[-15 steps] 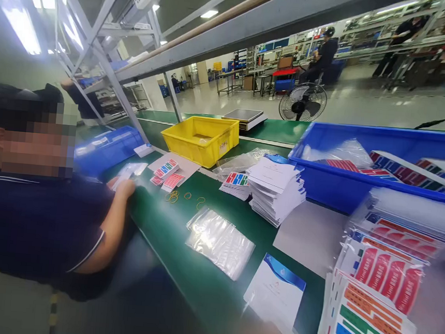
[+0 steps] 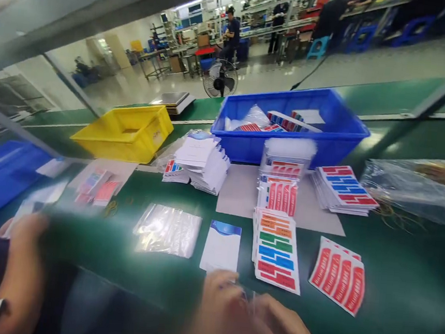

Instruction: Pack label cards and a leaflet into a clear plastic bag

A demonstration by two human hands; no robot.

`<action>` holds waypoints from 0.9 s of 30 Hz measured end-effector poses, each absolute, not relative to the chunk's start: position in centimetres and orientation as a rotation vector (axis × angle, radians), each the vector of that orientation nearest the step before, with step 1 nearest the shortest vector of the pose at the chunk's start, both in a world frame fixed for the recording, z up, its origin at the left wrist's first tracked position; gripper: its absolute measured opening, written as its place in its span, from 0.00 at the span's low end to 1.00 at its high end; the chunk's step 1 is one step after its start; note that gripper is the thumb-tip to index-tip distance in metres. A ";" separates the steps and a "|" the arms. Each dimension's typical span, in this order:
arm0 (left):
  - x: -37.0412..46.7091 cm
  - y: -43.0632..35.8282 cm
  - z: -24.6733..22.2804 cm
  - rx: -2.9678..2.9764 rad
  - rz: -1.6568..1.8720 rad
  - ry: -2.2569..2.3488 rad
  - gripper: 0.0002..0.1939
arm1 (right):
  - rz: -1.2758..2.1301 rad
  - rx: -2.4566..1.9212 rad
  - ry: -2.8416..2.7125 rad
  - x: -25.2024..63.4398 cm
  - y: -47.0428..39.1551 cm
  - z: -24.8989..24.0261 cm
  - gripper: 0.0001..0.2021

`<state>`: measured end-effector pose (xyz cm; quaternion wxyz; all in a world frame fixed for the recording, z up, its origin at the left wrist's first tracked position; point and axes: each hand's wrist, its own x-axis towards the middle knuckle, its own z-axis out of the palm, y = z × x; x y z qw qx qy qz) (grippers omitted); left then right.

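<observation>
My left hand and my right hand meet at the near edge of the green table, both blurred. A thin clear bag seems pinched between them. Just beyond my left hand lies a white card with a blue top. A stack of multi-colour sticker sheets lies beyond my right hand, with a red sticker sheet to its right. Flat clear bags lie to the left of the card.
A co-worker's arm rests at the near left. Farther back stand a blue bin, a yellow bin, white leaflets, red sticker stacks and red-blue sheets. A plastic bag lies right.
The view has swung to the right and down. The co-worker has slid to the left edge, and both my hands have come into view at the bottom.
</observation>
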<state>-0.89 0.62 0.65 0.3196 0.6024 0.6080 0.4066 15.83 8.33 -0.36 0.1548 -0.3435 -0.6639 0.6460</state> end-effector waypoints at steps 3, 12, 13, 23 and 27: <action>-2.0 1.7 1.3 1.596 1.028 1.517 0.20 | 1.748 -0.894 -2.074 16.5 8.9 1.5 0.15; -2.4 2.4 -0.2 1.266 1.264 1.467 0.06 | 1.436 -0.798 -2.029 19.0 10.3 1.2 0.07; -2.3 2.5 -0.5 1.229 1.291 1.452 0.07 | 1.410 -0.831 -2.044 19.0 10.3 0.9 0.05; -2.5 2.8 -0.4 1.465 1.127 1.382 0.05 | 1.269 -0.774 -2.063 18.5 10.4 0.3 0.07; -2.5 2.7 0.2 1.517 1.058 1.407 0.07 | 1.166 -0.680 -2.147 18.4 10.5 0.1 0.09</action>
